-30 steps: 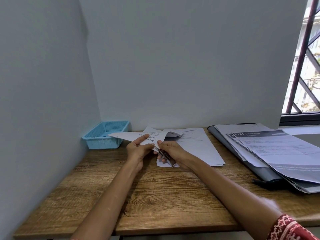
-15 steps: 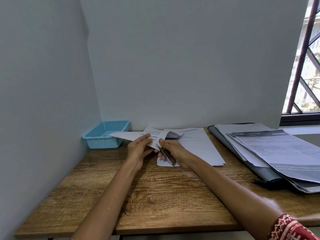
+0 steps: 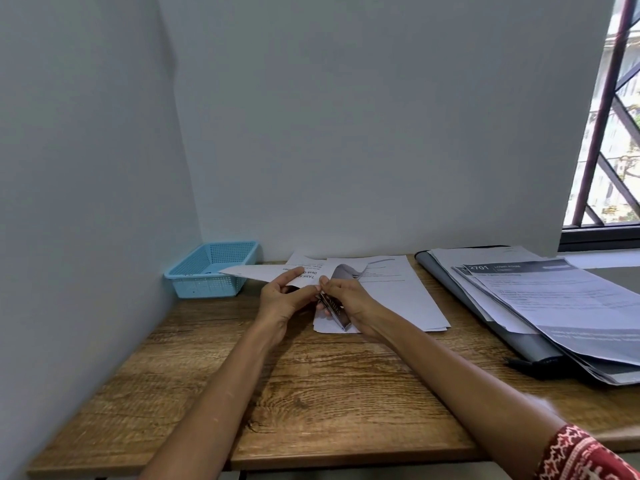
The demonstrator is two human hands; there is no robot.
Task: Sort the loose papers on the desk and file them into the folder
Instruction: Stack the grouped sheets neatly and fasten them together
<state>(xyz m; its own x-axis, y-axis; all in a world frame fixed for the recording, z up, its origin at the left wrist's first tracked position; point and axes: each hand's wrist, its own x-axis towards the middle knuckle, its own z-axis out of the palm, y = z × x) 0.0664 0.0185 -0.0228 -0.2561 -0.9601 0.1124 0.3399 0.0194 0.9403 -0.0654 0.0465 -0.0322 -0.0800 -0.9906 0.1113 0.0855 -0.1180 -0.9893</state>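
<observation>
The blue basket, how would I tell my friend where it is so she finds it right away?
Start at the wooden desk and follow it to the far left corner, where the two walls meet. The blue basket sits there, just left of the loose papers. It is the only blue thing on the desk, a small plastic tray with tiny holes all over its sides.

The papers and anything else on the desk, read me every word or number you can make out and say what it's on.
"2701": dark header of the top sheet on the folder.
"TASK", "Desk": upside-down on the sheet held by both hands.
The silver tool's engraving and all other print: too blurred to read.
</observation>
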